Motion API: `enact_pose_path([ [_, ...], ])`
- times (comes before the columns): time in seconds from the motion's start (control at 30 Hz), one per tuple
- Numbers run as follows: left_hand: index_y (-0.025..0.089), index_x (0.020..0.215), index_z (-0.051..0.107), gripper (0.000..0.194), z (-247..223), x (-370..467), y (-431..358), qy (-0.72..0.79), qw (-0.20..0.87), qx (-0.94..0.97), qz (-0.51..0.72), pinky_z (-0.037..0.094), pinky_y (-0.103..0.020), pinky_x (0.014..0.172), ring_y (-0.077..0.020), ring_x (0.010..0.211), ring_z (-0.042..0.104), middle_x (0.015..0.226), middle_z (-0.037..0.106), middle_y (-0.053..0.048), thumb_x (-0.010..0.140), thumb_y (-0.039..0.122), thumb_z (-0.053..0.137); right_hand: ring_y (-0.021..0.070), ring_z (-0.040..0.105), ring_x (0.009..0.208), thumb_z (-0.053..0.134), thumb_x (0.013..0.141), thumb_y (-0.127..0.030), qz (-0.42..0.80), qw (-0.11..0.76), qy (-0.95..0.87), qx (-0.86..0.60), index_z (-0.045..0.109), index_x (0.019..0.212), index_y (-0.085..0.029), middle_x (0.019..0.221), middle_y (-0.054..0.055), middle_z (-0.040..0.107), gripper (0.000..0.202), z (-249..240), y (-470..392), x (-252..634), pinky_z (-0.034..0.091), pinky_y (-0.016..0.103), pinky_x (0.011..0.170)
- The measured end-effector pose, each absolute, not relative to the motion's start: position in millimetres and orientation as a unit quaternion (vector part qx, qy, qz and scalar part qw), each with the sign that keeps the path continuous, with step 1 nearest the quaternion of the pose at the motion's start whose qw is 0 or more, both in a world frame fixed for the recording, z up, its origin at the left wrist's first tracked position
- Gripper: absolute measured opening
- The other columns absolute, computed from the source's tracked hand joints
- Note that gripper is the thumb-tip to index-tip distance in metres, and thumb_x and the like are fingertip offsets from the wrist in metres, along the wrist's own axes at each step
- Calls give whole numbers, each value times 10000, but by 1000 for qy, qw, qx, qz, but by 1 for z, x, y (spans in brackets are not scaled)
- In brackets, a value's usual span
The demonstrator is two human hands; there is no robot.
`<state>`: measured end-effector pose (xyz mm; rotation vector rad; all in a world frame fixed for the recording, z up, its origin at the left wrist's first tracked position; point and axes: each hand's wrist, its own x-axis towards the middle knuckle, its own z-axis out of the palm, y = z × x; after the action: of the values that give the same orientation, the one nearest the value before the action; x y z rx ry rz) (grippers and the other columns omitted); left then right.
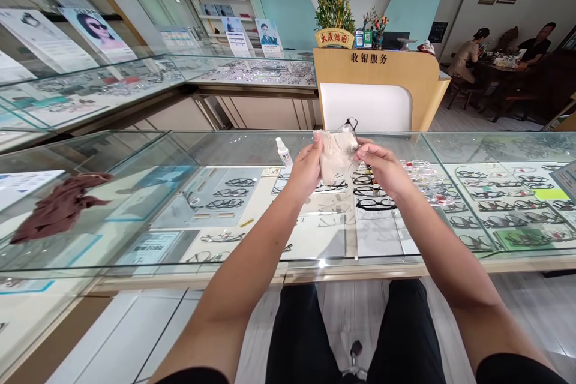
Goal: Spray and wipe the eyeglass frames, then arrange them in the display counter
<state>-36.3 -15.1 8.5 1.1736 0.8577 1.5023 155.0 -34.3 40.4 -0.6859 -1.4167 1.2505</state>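
Above the glass counter, my left hand (pixel 306 163) is closed on a cream cleaning cloth (pixel 333 157), its thumb pressed on top. The cloth lies over part of a pair of eyeglasses (pixel 351 125), whose dark thin frame sticks out at the top. My right hand (pixel 383 167) pinches the eyeglasses at their right side, beside the cloth. Just left of the cloth, a small white spray bottle (pixel 284 153) stands on the counter. How far the left fingers reach round the lens behind the cloth is hidden.
The glass display counter (pixel 315 252) spans the front, with several eyeglass frames (pixel 377 201) inside. A crumpled brown cloth (pixel 63 204) lies on the glass at left. Beyond stands a wooden cashier desk (pixel 432 96). Two people sit at a table at far right.
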Motion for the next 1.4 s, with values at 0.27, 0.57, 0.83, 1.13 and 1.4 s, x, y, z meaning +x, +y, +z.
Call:
enact_pose_path([
  [0.27,209,762,660,725,17,-36,-22,353,511,490,611,527,-299,590,-201,659,694,636,668,-20,676,912,815,224,614,1001,817,765,-443,541,469,-621,-318,743,729,-241,861,12,682,218,31,-38,146,431,383,1031],
  [0.57,181,919,750,659,34,-43,-35,312,506,583,554,425,-248,513,-128,564,588,664,682,1,598,700,1000,206,604,930,820,724,-436,571,482,-583,-321,746,713,-242,800,-4,705,208,33,-42,143,420,357,949],
  [0.83,196,729,681,669,31,-32,-40,342,435,560,616,329,-272,423,-108,444,482,559,598,6,692,839,866,214,637,920,891,671,-454,614,471,-552,-311,759,741,-239,786,1,740,262,26,-48,132,453,372,949],
  [1.13,193,965,743,632,30,-49,-29,319,492,596,549,439,-240,541,-116,561,571,687,677,22,678,716,949,202,621,917,881,699,-455,585,503,-552,-317,742,736,-243,823,2,730,257,35,-45,142,456,352,947],
  [1.4,203,806,679,615,34,-36,-41,339,460,570,590,370,-263,465,-114,491,522,596,626,21,639,717,971,198,628,917,914,693,-488,616,464,-562,-299,781,744,-231,825,7,744,294,26,-50,130,460,370,973],
])
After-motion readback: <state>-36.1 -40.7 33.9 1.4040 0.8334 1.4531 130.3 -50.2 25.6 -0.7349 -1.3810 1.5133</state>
